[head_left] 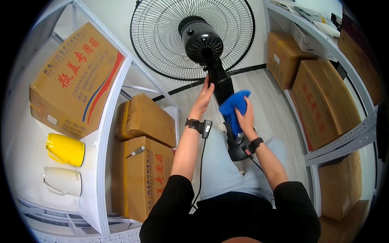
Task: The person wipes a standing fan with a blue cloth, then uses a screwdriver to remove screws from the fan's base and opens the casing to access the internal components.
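Observation:
A large black standing fan (201, 40) stands in front of me, its round wire cage and motor housing tilted toward the top of the view. Just below the motor, my left hand (203, 99) is at the left side of the black fan stand (223, 90), its fingers closed against it and partly hidden. My right hand (246, 116) grips a bunched blue cloth (235, 106) and presses it on the lower part of the stand. The cloth covers a stretch of the post. Between my legs sits the dark round base (239, 152).
At left, a white metal shelf (117, 81) holds a big carton (77, 77), a yellow bucket (67, 150) and a white bucket (63, 181). A screwdriver (137, 152) lies on stacked cartons (148, 174) beside it. More cartons (324, 101) fill the right shelf.

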The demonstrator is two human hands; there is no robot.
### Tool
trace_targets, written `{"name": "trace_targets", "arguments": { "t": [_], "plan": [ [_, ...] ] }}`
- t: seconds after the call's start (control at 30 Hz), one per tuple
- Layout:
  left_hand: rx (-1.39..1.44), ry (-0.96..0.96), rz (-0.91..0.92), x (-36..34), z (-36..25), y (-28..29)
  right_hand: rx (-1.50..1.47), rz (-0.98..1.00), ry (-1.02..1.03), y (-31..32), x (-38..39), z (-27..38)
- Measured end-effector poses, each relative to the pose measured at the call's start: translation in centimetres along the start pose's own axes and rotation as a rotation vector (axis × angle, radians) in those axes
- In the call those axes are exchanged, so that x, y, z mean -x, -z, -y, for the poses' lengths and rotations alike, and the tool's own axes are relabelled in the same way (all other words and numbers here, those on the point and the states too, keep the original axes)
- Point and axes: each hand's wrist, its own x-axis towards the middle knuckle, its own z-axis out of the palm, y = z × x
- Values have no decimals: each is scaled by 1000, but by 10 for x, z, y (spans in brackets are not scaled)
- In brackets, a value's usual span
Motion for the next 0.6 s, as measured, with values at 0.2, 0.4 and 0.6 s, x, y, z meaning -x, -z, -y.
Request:
{"name": "trace_targets", "arguments": {
  "t": [0.2, 0.4, 0.6],
  "plan": [
    [174, -11, 47, 31, -11, -19, 15, -76, 117, -2, -46, 83],
    [-183, 30, -68, 55, 4, 4, 24, 80, 57, -26, -10, 70],
    [-280, -7, -278, 59, 2, 11, 28, 117, 129, -20, -3, 68]
  ]
}}
